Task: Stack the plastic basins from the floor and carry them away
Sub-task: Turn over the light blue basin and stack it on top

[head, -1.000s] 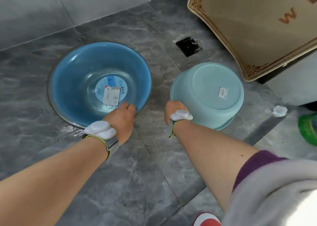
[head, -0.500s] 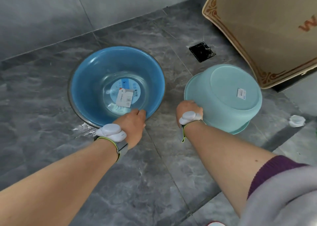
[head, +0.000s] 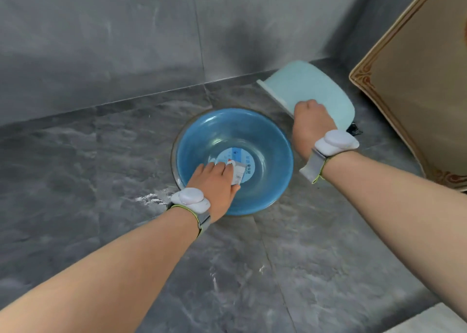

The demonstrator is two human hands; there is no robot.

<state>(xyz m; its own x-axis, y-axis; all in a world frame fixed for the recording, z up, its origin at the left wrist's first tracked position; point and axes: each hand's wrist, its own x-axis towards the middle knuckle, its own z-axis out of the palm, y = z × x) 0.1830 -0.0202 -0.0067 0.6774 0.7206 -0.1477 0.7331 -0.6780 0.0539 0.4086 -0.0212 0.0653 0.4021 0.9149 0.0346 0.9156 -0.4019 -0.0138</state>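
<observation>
Under the left hand (head: 214, 181) sits the round, translucent blue plastic basin (head: 262, 155), upright on the grey marbled floor tiles (head: 101, 181); the fingers (head: 219, 167) curl over its near rim and reach down inside toward the paper label (head: 240, 173) on its bottom, apparently closed on the rim to steady it as the receiving basin. Beyond the right hand (head: 310, 120), the pale mint-green plastic basin (head: 316, 90) is tipped on edge and lifted, its base facing the camera; the fingers wrap tightly round its near rim, hidden behind it. Holding it tilted like this likely prepares turning it to nest into the blue one, just left of the knuckles
</observation>
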